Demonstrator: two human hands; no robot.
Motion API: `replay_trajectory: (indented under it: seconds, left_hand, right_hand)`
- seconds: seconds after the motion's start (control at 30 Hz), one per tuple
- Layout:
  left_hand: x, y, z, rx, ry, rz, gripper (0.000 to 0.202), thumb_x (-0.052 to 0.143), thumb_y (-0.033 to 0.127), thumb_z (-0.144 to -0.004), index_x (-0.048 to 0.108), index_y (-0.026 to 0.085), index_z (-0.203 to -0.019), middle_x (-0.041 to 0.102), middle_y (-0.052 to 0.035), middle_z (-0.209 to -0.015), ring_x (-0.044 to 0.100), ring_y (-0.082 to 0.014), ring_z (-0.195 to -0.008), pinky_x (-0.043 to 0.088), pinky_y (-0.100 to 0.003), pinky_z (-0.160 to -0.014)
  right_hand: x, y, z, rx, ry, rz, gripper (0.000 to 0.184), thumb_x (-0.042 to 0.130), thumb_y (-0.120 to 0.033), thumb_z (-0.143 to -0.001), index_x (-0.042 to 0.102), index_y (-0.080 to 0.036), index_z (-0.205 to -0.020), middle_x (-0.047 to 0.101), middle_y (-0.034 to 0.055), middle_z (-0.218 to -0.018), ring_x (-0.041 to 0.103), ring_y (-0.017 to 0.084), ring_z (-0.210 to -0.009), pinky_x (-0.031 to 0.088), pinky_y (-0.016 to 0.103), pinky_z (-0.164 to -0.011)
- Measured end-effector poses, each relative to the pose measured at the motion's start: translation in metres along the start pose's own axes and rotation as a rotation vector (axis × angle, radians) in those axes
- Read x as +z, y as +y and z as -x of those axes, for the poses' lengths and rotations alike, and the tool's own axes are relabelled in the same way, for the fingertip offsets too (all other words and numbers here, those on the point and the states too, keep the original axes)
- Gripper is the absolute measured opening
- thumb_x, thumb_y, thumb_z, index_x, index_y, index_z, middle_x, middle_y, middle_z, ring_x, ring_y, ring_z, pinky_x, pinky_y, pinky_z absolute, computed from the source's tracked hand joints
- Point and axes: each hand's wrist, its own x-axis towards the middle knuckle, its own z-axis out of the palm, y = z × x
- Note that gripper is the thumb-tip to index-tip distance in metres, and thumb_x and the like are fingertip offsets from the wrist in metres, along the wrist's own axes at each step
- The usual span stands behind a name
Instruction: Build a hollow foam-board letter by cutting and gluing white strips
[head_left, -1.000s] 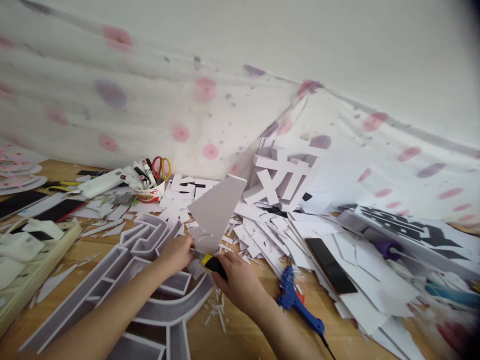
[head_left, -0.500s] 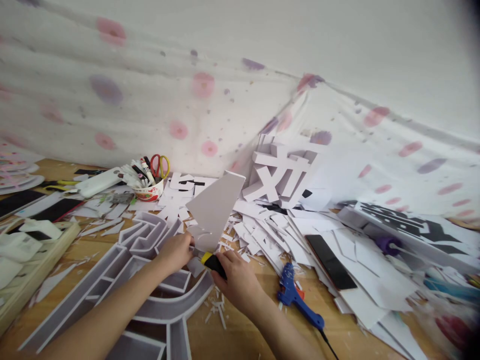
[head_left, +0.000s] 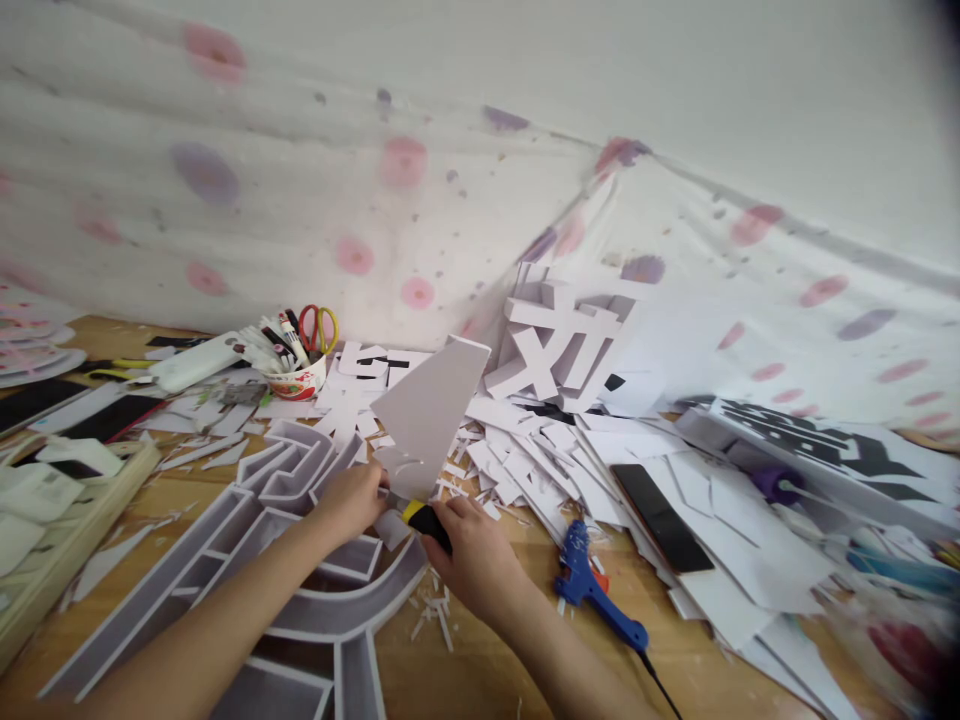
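Note:
A black-and-yellow utility knife (head_left: pixel 427 522) is gripped in my right hand (head_left: pixel 476 555), its front end against the lower edge of a white foam board piece (head_left: pixel 431 415). That board stands tilted upright, with a few small curved cuts near its bottom. My left hand (head_left: pixel 356 500) pinches the board's lower left corner; the fingertips are partly hidden. Below both hands lies a large hollow letter shape (head_left: pixel 322 612) with white-edged, grey-sided walls. The knife's blade is too small to make out clearly.
A blue glue gun (head_left: pixel 592 585) with a cord lies at right, near a black phone (head_left: pixel 660 518) on white board sheets (head_left: pixel 750 540). White offcuts cover the middle. Behind stand a cup (head_left: pixel 296 380) of pens and scissors, and white foam letters (head_left: pixel 562 340). A wooden tray (head_left: pixel 127 490) sits at left.
The view has shifted very slightly. Both hands, the knife and the board piece keep nearly the same positions.

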Motion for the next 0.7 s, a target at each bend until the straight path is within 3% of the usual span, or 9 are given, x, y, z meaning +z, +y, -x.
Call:
replay_trajectory:
  seconds: [0.33,0.7]
  left_hand:
    - [0.004,-0.005,-0.003,0.040,-0.004,-0.058,0.021,0.056,0.021,-0.073,0.065,0.017,-0.092,0.070,-0.0117,-0.097,0.064,-0.0263,-0.096,0.045,-0.033,-0.080]
    - [0.004,-0.005,-0.005,0.039,-0.018,-0.098,0.021,0.056,0.020,-0.073,0.067,0.017,-0.091,0.071,-0.0108,-0.096,0.064,-0.0251,-0.093,0.046,-0.032,-0.077]
  right_hand:
    - [-0.009,-0.005,-0.001,0.038,-0.026,0.050,0.023,0.054,-0.030,-0.082,0.064,-0.018,-0.100,0.064,0.0086,-0.095,0.059,0.022,-0.091,0.044,0.031,-0.079]
    - [-0.013,-0.005,0.001,0.069,-0.044,0.009,0.026,0.053,-0.030,-0.083,0.064,-0.020,-0.104,0.066,0.0075,-0.094,0.060,0.021,-0.089,0.044,0.028,-0.077]
